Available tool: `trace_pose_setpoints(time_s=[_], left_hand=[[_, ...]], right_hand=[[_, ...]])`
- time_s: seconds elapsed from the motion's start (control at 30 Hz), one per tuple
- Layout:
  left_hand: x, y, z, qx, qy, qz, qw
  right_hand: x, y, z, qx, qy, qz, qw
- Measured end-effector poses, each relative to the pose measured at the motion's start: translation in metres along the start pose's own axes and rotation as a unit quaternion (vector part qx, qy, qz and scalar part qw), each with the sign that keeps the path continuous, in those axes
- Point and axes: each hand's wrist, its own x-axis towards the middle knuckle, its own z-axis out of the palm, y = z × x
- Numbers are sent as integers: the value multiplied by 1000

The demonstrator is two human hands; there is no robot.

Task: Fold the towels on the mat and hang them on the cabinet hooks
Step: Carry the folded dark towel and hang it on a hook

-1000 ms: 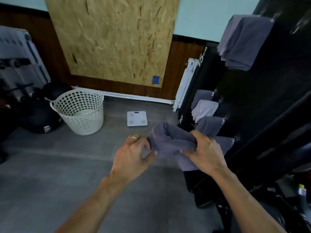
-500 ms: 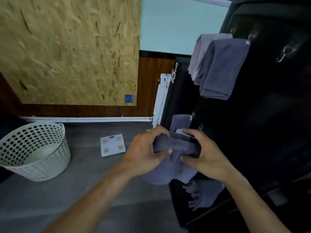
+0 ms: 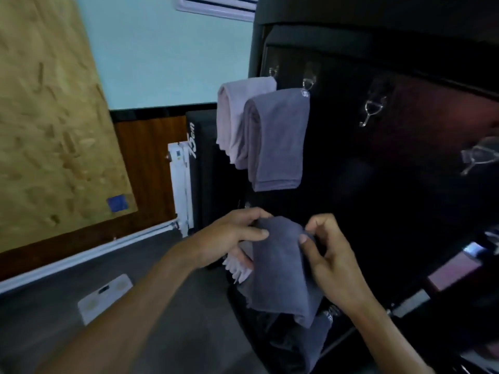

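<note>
A folded dark grey towel hangs between both my hands in front of the black cabinet. My left hand grips its upper left edge. My right hand pinches its upper right corner between thumb and fingers. Higher up, a pale lilac towel and a grey towel hang folded from clear hooks. Further right on the cabinet, an empty clear hook and another empty hook stick out. More hung towels show below my hands, partly hidden.
A white bathroom scale lies on the grey floor at the lower left. A chipboard panel leans on the wall at the left. A white radiator stands beside the cabinet's left edge.
The view has swung up and right along the cabinet, so the basket has left the frame. My hands have lifted the towel, and my right hand now pinches its corner.
</note>
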Motion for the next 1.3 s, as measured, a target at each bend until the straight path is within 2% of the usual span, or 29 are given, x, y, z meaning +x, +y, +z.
trace_pose_setpoints(time_s=[0.1, 0.33, 0.57, 0.7, 0.9, 1.03, 1.13, 1.17, 1.23, 1.3], left_hand=[[21, 18, -4, 22, -67, 17, 997], [72, 62, 5, 32, -79, 85, 993], [125, 132, 10, 95, -30, 157, 983], [147, 151, 10, 97, -1, 155, 983], [166, 139, 15, 130, 36, 169, 976], [157, 119, 7, 156, 63, 199, 965], [147, 117, 6, 124, 22, 197, 972], [144, 118, 6, 128, 5, 194, 973], [139, 122, 8, 143, -18, 188, 972], [136, 125, 10, 165, -25, 184, 969]], right_hand=[[1, -11, -11, 4, 34, 11, 999], [11, -28, -37, 25, 167, 24, 985], [62, -45, -57, 33, 299, 10, 954], [86, -47, -60, 42, 354, 21, 934], [99, -37, -48, -24, 366, 52, 929], [95, -29, -43, -10, 334, 68, 940], [94, -29, -43, -7, 304, 81, 949], [92, -29, -41, -42, 305, 80, 948], [90, -30, -37, -200, 330, 42, 922], [91, -26, -33, -250, 336, 8, 908]])
